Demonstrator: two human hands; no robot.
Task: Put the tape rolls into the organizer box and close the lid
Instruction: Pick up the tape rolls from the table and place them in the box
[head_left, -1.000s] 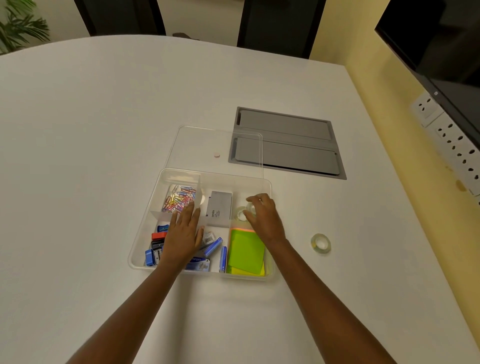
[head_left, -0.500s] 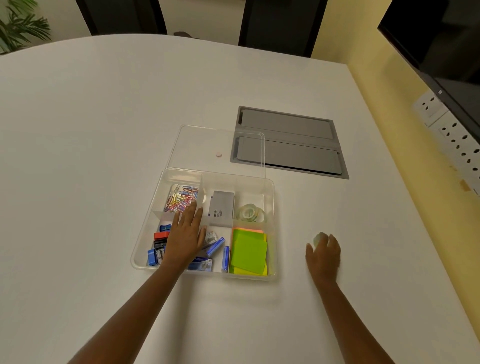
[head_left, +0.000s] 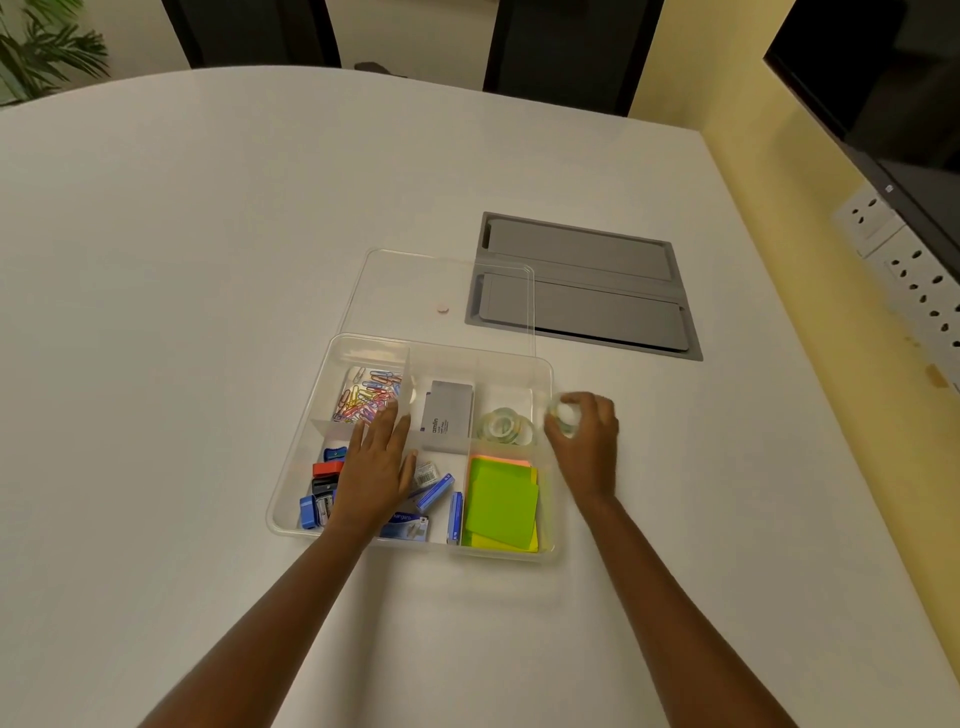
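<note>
A clear plastic organizer box (head_left: 291, 483) sits open on the white table. Clear tape rolls (head_left: 505, 426) lie in its far right compartment. My right hand (head_left: 587, 447) holds another clear tape roll (head_left: 563, 415) just outside the box's right wall, level with that compartment. My left hand (head_left: 376, 467) rests flat, fingers spread, over the box's left and middle compartments. The clear lid (head_left: 441, 291) lies flat on the table behind the box.
The box also holds coloured paper clips (head_left: 366, 397), a grey card box (head_left: 448, 422), green sticky notes (head_left: 501, 504) and blue staple boxes (head_left: 435, 491). A grey cable hatch (head_left: 587, 286) is set into the table behind. Wall sockets (head_left: 919, 280) line the yellow wall at right.
My right hand left the box, picked the loose tape roll off the table at the right and carried it back up beside the box's right wall. My left hand stayed put.
</note>
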